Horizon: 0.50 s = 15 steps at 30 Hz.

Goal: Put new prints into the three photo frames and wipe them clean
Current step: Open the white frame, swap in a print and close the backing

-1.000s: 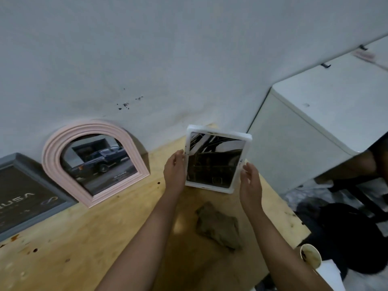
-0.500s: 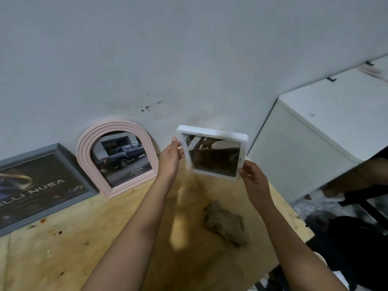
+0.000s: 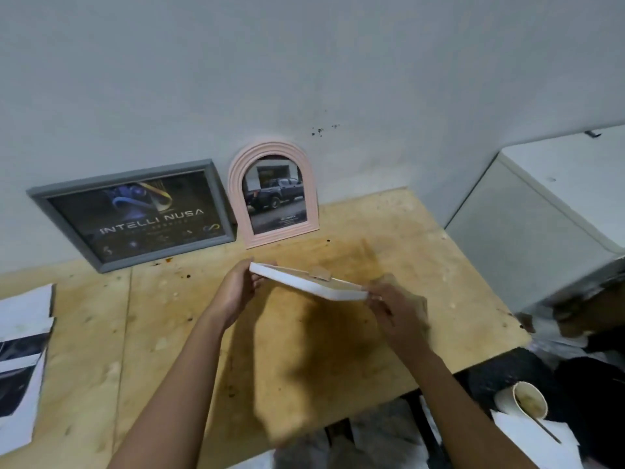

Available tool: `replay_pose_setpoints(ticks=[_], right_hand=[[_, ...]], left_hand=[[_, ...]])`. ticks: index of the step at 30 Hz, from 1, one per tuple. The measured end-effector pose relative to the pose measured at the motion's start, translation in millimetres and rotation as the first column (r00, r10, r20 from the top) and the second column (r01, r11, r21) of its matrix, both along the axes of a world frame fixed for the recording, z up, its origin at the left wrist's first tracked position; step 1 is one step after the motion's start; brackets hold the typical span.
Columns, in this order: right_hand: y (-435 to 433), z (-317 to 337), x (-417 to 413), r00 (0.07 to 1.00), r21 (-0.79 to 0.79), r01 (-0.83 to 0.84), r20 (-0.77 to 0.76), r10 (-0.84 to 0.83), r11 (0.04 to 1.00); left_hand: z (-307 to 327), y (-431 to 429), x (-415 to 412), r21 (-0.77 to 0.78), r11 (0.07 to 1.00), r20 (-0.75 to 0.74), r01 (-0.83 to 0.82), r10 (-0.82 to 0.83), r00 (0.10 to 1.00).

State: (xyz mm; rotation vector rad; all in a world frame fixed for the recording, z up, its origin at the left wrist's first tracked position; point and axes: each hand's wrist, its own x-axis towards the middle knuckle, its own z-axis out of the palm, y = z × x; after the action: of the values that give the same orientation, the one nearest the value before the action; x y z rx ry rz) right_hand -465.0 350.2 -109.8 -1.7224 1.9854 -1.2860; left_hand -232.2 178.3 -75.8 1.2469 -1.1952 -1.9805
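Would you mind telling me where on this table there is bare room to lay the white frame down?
Widest bare patch: the table right of the pink arched frame, out to its edge by the white cabinet. A second lies before the grey frame, between the loose prints and the left hand. Crowded: the back-left wall line and left edge.

Wall point(image 3: 304, 62): plain pale grey ahead of you, with a few dark specks point(image 3: 319, 131) low down.
Worktop point(image 3: 406, 238): bare plywood, stained and spotted, set against that wall.
Cabinet point(image 3: 541, 225): white, just right of your worktop.
Light: dim, with one soft shadow mid-worktop.
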Motion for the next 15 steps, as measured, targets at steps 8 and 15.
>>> replay_pose_setpoints(ticks=[8, 15], right_hand=[[60, -52, 43, 0.989, 0.023, -0.093, -0.117, 0.095, 0.995], [69, -75, 47, 0.913, -0.02, -0.061, -0.406, 0.048, 0.998]], left_hand=[[-35, 46, 51, 0.054, 0.997, 0.139, 0.046, -0.053, 0.989], [-50, 57, 31, -0.12, 0.985, 0.343, 0.126, -0.078, 0.936]])
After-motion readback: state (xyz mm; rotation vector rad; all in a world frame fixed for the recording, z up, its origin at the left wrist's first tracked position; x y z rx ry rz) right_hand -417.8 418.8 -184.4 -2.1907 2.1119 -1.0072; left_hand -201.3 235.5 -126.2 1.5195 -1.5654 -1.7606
